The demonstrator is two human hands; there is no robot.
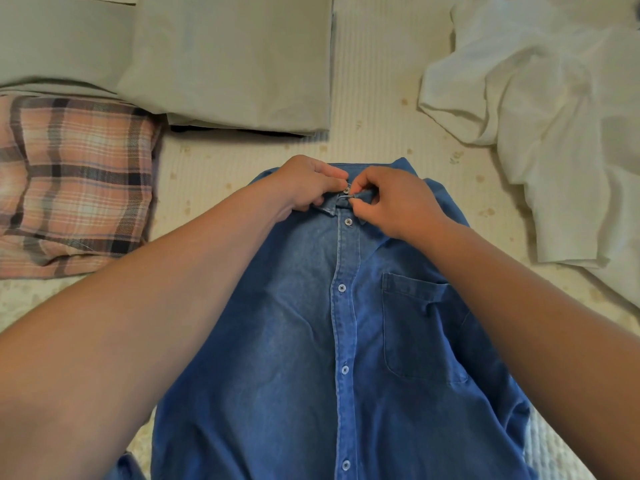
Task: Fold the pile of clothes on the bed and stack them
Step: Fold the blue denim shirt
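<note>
While the denim shirt (294,341) lies flat on the bed (381,98), left hand (308,183) and right hand (391,200) pinch its collar at the top button (344,191)

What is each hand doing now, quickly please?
Left hand: closed, pinching the collar of the denim shirt at the top button.
Right hand: closed, pinching the other side of the collar.
</note>
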